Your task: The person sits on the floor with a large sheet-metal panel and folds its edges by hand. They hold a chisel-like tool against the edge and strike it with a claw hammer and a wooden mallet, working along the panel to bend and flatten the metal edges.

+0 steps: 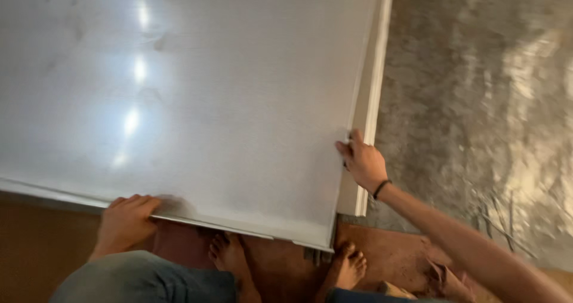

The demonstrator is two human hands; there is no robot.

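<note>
A large shiny metal sheet [179, 88] fills most of the view and lies over a pale white board [371, 100] whose edge shows along its right side. My left hand [126, 219] grips the sheet's near edge at the lower left, fingers curled over the top. My right hand [362, 160] holds the sheet's right edge, and a dark band is on that wrist. My bare feet [230, 256] stand under the sheet's near edge.
Rough grey concrete floor [477, 100] lies to the right of the sheet. A brown wooden surface [394, 252] runs under my feet along the bottom. Small scraps lie on it at the lower right [444, 276].
</note>
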